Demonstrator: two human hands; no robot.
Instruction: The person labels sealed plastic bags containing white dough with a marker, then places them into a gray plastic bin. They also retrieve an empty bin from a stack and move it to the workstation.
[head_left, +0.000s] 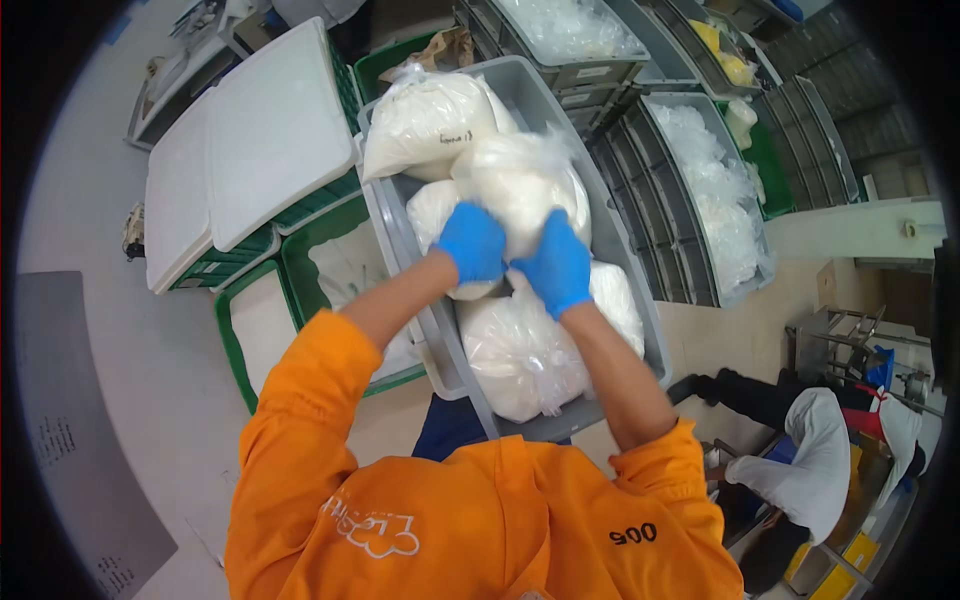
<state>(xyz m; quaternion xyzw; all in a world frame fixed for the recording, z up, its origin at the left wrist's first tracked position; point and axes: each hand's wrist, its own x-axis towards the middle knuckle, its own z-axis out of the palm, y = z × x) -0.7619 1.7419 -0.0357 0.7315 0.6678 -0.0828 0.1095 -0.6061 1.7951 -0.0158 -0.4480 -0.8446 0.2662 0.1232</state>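
Several clear plastic bags of white material lie in a long grey plastic crate (651, 330) before me. My left hand (472, 244), in a blue glove, rests against the bags near the crate's middle. Beside it, my right hand (556, 266), also gloved in blue, touches the lower side of a full bag (521, 180). Whether the fingers of either hand grip the plastic is unclear. At the far end sits a bag with handwriting (431, 120). Nearest my body lies a gathered bag (525, 360), below both hands.
White lids (277, 127) cover green crates at the left. Open green crates (259, 337) stand below them. Stacked grey crates (660, 202) with clear plastic bags (705, 187) are at the right. Two people (802, 457) in white tops are at the lower right.
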